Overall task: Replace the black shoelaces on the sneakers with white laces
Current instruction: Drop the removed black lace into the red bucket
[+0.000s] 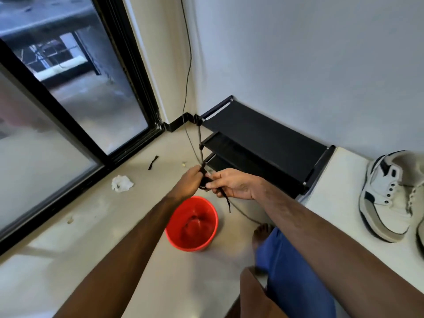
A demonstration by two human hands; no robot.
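A bundled black shoelace (pixel 223 196) is held out in front of me above the floor, one loose end dangling down. My left hand (pixel 190 182) grips the bundle from the left. My right hand (pixel 234 183) pinches it from the right, with the tail hanging below its fingers. A white, grey and black sneaker (pixel 385 196) lies on a white ledge at the right, its eyelets showing no lace. The edge of a second sneaker (pixel 419 216) shows at the frame's right border. No white laces are in view.
A red bucket (pixel 174 235) stands on the floor below my hands. A black shoe rack (pixel 263 138) sits against the wall. A crumpled white paper (pixel 121 183) and a short black scrap (pixel 153 162) lie near the sliding glass door (pixel 68 106). A cable (pixel 188 65) hangs down the corner.
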